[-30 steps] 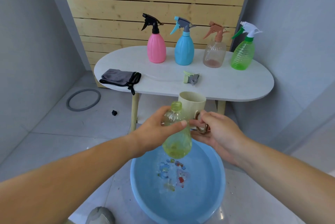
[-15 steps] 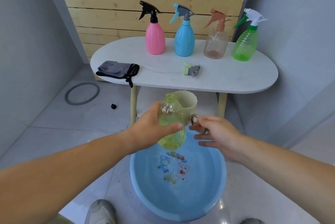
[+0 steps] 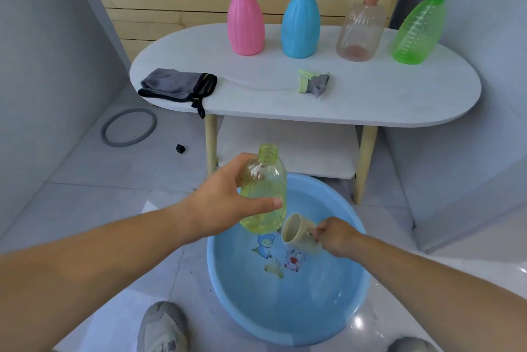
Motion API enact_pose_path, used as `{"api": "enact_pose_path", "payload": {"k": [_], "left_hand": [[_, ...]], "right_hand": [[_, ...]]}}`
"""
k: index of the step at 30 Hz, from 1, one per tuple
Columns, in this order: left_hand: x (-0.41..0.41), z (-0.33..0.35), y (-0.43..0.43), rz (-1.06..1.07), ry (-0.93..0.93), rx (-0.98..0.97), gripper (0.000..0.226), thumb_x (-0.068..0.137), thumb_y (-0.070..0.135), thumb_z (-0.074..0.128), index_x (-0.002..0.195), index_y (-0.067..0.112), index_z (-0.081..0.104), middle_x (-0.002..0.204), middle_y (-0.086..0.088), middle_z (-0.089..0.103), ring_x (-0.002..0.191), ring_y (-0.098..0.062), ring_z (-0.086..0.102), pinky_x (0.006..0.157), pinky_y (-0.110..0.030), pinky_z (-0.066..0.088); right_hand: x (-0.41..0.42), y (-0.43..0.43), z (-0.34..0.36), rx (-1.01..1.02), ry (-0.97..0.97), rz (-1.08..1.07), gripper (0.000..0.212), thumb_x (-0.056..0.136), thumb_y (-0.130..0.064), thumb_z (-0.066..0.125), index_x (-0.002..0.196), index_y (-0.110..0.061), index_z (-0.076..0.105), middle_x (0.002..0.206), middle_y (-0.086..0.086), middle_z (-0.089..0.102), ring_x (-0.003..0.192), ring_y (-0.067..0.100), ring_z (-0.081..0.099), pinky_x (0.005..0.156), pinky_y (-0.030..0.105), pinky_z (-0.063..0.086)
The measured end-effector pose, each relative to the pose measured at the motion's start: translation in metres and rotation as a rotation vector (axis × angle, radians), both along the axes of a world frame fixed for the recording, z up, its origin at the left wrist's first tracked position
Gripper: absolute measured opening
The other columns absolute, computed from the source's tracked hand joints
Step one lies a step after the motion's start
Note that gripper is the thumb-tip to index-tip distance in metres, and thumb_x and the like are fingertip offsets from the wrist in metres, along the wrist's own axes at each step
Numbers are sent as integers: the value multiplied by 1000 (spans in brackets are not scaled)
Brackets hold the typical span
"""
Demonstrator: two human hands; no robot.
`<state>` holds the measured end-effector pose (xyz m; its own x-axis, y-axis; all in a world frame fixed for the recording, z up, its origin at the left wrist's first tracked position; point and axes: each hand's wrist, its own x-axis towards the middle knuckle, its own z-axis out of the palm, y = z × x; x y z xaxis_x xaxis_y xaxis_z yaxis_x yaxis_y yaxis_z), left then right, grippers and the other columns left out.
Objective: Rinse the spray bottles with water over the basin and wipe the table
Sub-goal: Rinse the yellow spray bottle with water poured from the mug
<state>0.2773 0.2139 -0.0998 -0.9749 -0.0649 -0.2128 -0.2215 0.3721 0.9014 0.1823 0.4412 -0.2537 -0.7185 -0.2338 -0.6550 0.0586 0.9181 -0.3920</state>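
Head view. Left hand point(image 3: 225, 206) grips an uncapped yellow-green spray bottle point(image 3: 263, 190), mouth up, above the blue basin point(image 3: 288, 314), presumably so spills fall inside. Right hand point(image 3: 336, 236) pinches the handle of a beige cup point(image 3: 298, 233), tipped low in the basin, apparently scooping. The detached trigger head point(image 3: 313, 84) and grey cloth point(image 3: 178, 86) lie on the white table point(image 3: 370, 100).

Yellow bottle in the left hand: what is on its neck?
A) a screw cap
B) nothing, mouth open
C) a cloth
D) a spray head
B: the yellow bottle in the left hand shows a bare threaded mouth; a loose spray head lies on the table.
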Motion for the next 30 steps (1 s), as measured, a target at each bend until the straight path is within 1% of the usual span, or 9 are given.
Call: {"api": "enact_pose_path", "payload": {"k": [2, 3, 5, 7, 15, 19, 22, 26, 30], "left_hand": [[-1, -4, -1, -4, -3, -2, 54, 77, 26, 90, 122, 33, 61, 110, 9, 74, 105, 0, 69, 81, -17, 58], [-2, -6, -1, -6, -6, -1, 53, 76, 27, 90, 121, 33, 61, 109, 9, 74, 106, -2, 69, 85, -21, 59], [-2, -8, -1, -13, -12, 3, 52, 76, 29, 90, 120, 33, 62, 110, 8, 74, 109, -4, 69, 91, -26, 60], [-3, -9, 0, -19, -15, 13, 54, 77, 30, 90, 122, 33, 61, 111, 9, 74, 109, -3, 69, 92, -27, 59], [-6, -9, 3, -4, -25, 9, 61, 75, 34, 90, 127, 31, 58, 114, 11, 74, 107, 0, 69, 91, -23, 59], [-6, -9, 1, -25, -24, -12, 56, 76, 35, 89, 124, 31, 61, 112, 14, 74, 108, 2, 68, 91, -20, 57], [-6, -10, 0, -22, -22, -5, 56, 76, 33, 89, 124, 31, 61, 112, 11, 74, 108, -1, 68, 91, -22, 58], [-5, -8, -2, -21, -6, -15, 54, 76, 32, 90, 122, 34, 61, 111, 13, 73, 106, 3, 68, 88, -17, 57], [-6, -3, -6, -16, 10, -24, 55, 75, 31, 90, 120, 37, 60, 112, 12, 72, 103, 2, 68, 87, -18, 57]], "right_hand": [[1, 1, -7, 35, 17, 30, 37, 101, -39, 45, 72, -16, 52, 78, 2, 55, 69, 19, 52, 55, 25, 38], [1, 2, -10, 52, 26, 43, 38, 101, -40, 45, 71, -17, 48, 78, 1, 54, 71, 19, 51, 56, 25, 37], [0, 2, -16, 80, 47, 70, 33, 101, -40, 44, 80, -16, 51, 88, 2, 55, 80, 21, 53, 64, 27, 39], [-1, 3, -18, 103, 60, 103, 26, 102, -37, 42, 91, -16, 52, 96, 3, 55, 85, 21, 53, 71, 26, 39], [2, 2, -25, 137, 55, 152, 27, 103, -38, 39, 97, -17, 55, 105, 6, 60, 88, 21, 53, 73, 25, 38], [6, 3, -29, 106, 58, 135, 27, 103, -38, 41, 88, -16, 50, 94, 3, 55, 83, 20, 53, 66, 26, 38], [6, 4, -27, 63, 39, 96, 35, 103, -37, 41, 74, -18, 46, 78, 0, 52, 67, 15, 49, 54, 23, 34], [4, 9, -18, -79, -17, -38, 32, 100, -29, 45, 74, -12, 54, 77, 5, 59, 64, 17, 50, 59, 26, 40], [3, 15, 6, -208, -16, -105, 37, 93, -34, 57, 62, -14, 55, 62, 1, 60, 59, 18, 51, 61, 30, 44]]}}
